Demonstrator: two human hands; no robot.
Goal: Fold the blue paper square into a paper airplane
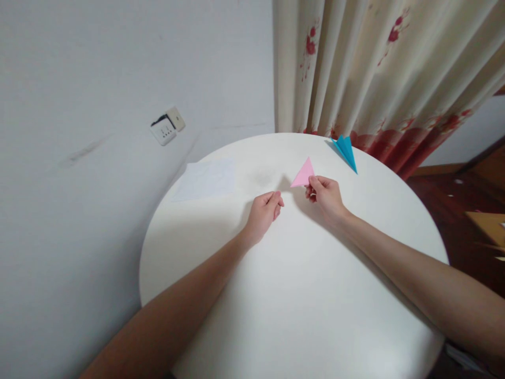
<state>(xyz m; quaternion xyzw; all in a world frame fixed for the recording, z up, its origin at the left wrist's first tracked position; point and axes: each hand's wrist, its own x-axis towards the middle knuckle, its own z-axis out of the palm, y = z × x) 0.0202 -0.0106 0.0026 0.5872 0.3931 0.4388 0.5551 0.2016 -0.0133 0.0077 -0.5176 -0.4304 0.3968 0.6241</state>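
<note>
The pink paper triangle (303,173) is sticking up and left from the right hand (324,196) — its fingers are pinching the bottom corner, above the counter (276,295) middle. The left hand (265,209) is curling loosely, holding nothing, just beside.

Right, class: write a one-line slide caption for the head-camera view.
Right hand pinches a folded pink paper triangle above a round white table; left hand rests empty nearby.

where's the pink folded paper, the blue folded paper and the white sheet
pink folded paper (303,173), head view, middle of the triangle
blue folded paper (347,150), head view, middle of its body
white sheet (207,179), head view, centre of the sheet
</note>
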